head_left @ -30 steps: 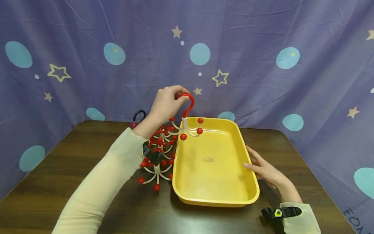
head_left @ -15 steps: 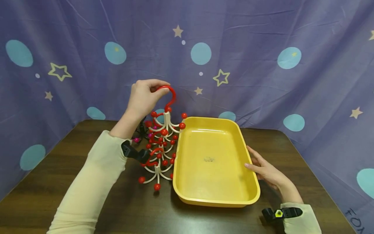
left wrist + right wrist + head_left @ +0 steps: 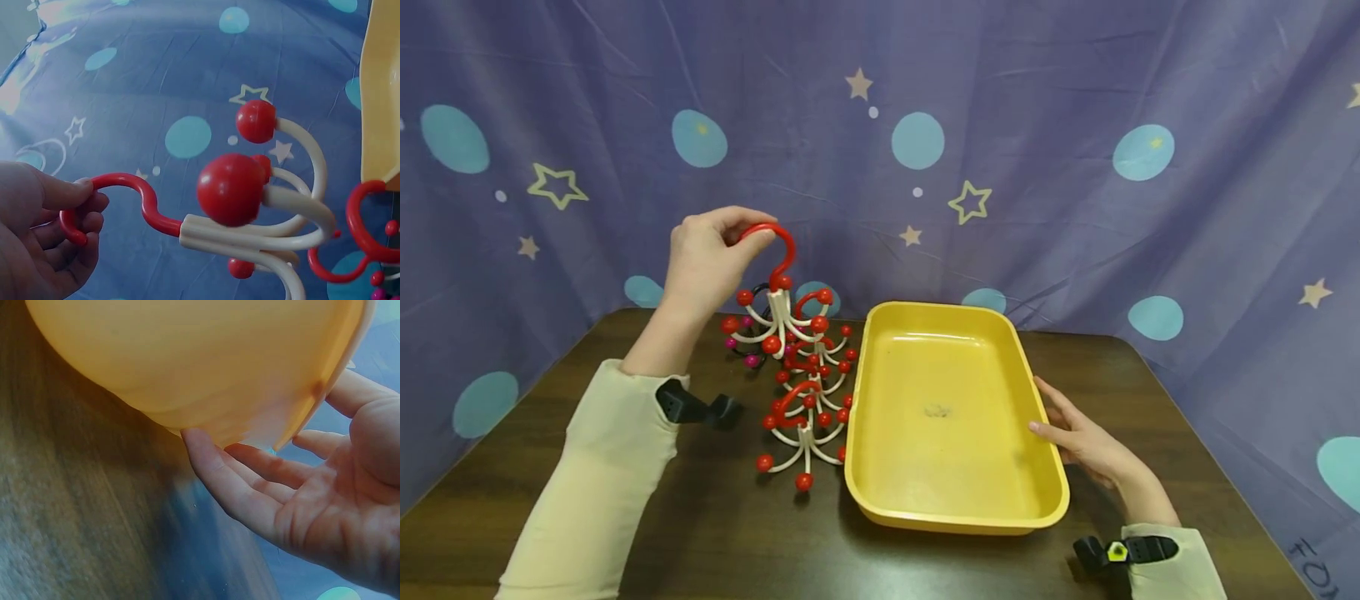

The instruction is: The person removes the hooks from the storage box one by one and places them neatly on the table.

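In the head view my left hand pinches the red hook of a multi-arm hanger, its white arms curving up to red ball ends. The hanger hangs upright at the back left, overlapping a black hanger with magenta balls behind it. In the left wrist view thumb and fingers close round the hook. My right hand holds the right side of a yellow tray, thumb over the rim and fingers along the outer wall, as the right wrist view of the tray's wall also shows.
Several more red-and-white hangers stand in a row along the tray's left side, close against it. The brown wooden table ends at a purple curtain with stars and dots. A dark smudge marks the tray's floor.
My left hand has carried the hanger left, from over the tray's back left corner to beyond the row of hangers. My right hand stays at the tray's side.
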`<state>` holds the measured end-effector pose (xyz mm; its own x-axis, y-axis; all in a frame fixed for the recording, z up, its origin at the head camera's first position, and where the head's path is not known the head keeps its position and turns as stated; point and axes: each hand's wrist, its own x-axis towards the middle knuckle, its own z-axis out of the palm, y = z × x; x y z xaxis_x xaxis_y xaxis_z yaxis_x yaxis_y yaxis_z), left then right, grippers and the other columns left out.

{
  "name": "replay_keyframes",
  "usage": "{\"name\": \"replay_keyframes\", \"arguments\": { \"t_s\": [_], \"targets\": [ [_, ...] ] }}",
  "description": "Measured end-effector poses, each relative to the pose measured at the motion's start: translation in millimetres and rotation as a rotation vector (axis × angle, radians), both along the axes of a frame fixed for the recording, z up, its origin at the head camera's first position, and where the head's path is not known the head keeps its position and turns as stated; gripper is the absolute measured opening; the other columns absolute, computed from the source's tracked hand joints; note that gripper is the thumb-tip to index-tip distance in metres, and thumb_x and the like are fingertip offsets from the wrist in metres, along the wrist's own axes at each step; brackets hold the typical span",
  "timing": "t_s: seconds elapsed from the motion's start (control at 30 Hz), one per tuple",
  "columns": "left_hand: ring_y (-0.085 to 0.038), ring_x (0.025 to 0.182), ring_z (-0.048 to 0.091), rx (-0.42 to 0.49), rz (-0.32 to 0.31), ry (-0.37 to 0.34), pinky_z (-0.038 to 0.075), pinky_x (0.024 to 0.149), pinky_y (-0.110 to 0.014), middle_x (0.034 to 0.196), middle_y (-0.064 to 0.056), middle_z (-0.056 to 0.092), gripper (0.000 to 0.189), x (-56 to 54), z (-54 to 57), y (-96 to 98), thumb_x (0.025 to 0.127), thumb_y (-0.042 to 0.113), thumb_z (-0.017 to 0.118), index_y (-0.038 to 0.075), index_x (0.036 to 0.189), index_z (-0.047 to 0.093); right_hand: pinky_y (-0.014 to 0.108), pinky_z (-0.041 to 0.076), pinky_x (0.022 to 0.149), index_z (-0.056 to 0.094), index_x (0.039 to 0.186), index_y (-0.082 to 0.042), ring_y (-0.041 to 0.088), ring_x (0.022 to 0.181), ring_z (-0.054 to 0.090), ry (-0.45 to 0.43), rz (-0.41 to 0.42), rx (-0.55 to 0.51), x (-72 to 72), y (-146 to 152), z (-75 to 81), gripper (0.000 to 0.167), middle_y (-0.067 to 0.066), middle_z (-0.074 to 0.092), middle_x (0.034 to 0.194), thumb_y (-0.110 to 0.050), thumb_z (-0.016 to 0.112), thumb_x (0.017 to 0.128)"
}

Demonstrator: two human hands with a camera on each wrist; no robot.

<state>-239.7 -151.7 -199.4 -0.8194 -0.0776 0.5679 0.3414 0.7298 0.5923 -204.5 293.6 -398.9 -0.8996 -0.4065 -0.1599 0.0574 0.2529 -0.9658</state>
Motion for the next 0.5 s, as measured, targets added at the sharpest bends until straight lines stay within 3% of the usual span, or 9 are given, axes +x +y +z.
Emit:
{"name": "replay_keyframes", "arguments": {
  "t_s": [0.23,0.5],
  "targets": [
    [-0.004,0.067,0.054,0.013,0.030,-0.022,0.040,0.057,-0.019,0.091,-0.006,0.070,0.024,4.9,-11.5,-17.8,0.085,0.032,0.063,0.017,0.103,0.070,0.046,0.050,0.079,-0.006,0.147,-0.023,0.032,0.108,0.055,-0.005,-0.001,0.000,1.3,-0.2,-0.6,0.075,0.033,0.022,0.141,-0.021,0.049,0.095],
    [0.002,0.066,0.052,0.034,0.070,-0.050,0.038,0.057,-0.017,0.086,0.002,0.070,0.027,10.3,-25.3,-38.2,0.084,0.036,0.064,0.018,0.102,0.070,0.047,0.050,0.079,-0.005,0.147,-0.023,0.033,0.107,0.055,0.000,-0.005,-0.002,1.6,-0.1,0.7,0.076,0.034,0.023,0.140,-0.019,0.050,0.094]
  ]
}}
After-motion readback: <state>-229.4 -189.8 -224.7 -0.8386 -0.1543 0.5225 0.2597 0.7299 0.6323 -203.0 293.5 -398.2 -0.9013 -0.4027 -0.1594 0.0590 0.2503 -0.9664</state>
